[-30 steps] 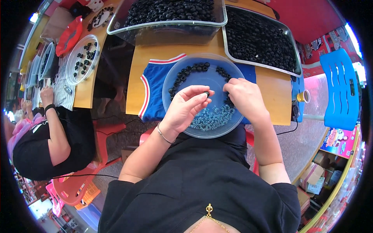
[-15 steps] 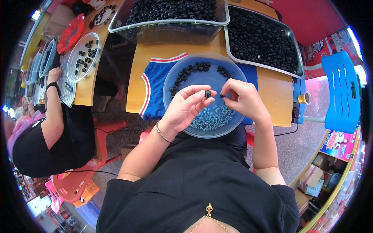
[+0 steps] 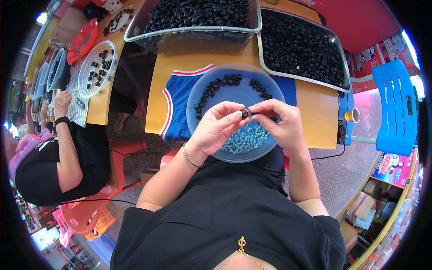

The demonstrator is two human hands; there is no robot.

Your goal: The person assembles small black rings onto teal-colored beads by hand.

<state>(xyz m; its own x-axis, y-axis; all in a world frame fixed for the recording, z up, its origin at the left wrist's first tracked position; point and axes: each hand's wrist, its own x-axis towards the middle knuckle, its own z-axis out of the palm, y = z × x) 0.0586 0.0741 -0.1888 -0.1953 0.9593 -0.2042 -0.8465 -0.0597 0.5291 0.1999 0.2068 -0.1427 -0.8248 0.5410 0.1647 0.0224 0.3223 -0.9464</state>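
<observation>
Over a round clear plastic basin (image 3: 240, 93), my left hand (image 3: 211, 130) pinches a small black hollow piece (image 3: 244, 114) between thumb and fingertips. My right hand (image 3: 285, 126) is closed in a pinch beside it, its fingertips close against that piece. A small dark part shows between the right fingertips, mostly covered by them. Inside the basin, larger black round pieces (image 3: 211, 91) line the far left side, and smaller black ones (image 3: 258, 87) line the far right. A heap of tiny pale-blue pieces (image 3: 245, 138) lies in the near part.
Beyond the basin stand a deep clear bin (image 3: 193, 30) and a metal tray (image 3: 306, 76), both full of black pieces. A blue garment (image 3: 177, 105) lies under the basin. Left, a co-worker (image 3: 63, 157) sits by another table. A blue chair (image 3: 393, 108) stands right.
My right hand has moved left, bringing its small dark part up to the black piece in my left hand. The gap between the hands has closed.
</observation>
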